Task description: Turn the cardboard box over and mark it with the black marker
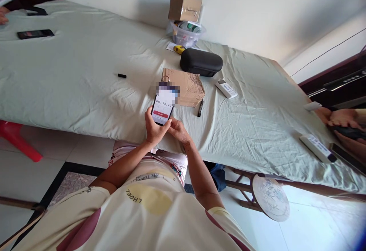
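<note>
A smartphone [162, 108] is held up at the table's front edge, its screen lit with a timer and a red button; part of it is blurred out. My left hand [154, 129] wraps round its left side and lower end. My right hand [178, 129] closes on the lower right corner, thumb near the screen's bottom. Just beyond the phone lies a flat piece of cardboard [188, 87], with a ring [166, 78] at its far left corner. A black marker [200, 108] rests by its right edge, and a small black cap [122, 76] lies off to the left.
Behind the cardboard sit a black case [201, 61], a yellow tape measure [179, 49] and a plastic tub [185, 35] topped by a box [185, 9]. A white device [226, 89] lies right. Another person's hands [344, 119] are at the right edge. A stool [271, 197] stands below.
</note>
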`<state>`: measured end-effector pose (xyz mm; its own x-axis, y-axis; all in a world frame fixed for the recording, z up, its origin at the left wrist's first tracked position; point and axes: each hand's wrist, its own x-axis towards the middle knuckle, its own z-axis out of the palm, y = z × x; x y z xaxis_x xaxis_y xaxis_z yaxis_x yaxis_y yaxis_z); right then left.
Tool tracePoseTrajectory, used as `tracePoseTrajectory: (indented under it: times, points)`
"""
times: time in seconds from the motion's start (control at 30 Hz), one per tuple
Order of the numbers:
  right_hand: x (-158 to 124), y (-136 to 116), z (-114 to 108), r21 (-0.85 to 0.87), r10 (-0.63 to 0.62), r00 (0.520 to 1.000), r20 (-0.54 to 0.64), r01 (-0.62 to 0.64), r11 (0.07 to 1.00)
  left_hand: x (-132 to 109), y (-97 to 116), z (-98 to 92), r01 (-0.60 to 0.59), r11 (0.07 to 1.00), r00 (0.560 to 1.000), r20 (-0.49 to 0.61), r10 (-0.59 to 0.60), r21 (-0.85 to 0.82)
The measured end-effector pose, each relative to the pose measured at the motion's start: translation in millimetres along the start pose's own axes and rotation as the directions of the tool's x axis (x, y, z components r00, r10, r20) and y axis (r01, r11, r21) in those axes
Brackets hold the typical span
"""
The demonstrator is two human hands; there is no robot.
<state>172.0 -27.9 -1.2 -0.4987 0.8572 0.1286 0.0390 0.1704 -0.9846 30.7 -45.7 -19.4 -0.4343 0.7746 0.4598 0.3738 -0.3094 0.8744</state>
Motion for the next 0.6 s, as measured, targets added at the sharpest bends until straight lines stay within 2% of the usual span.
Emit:
tracePoseTrajectory:
  times: [0.13,0.27,0.4,0.5,0.6]
  points:
    - [-3,1,-4,-0.020,0.023,0.999,-0.036,-0.024,1.000,9,-6,-4.8,-0.006,0.999,0.998,-0.057,0.009,0.049]
    - [-6,-2,-7,-0.076,0.068,0.993,-0.094,-0.075,0.994,30,-13,-17.3,0.015,0.994,0.995,-0.104,-0.003,0.110]
    - [-6,-2,-9,-0.061,0.053,0.982,-0.182,-0.065,0.996,64,-20,-40.8,0.100,0.962,0.990,-0.127,-0.069,0.253]
    - [-4,-3,-15,-0.075,0.018,0.962,-0.273,-0.040,0.996,91,-29,-63.2,0.207,0.898,0.977,-0.123,-0.172,0.388]
    - [-2,-7,-28,-0.114,-0.009,0.931,-0.366,-0.035,0.993,107,-42,-82.2,0.275,0.824,0.960,-0.102,-0.260,0.495]
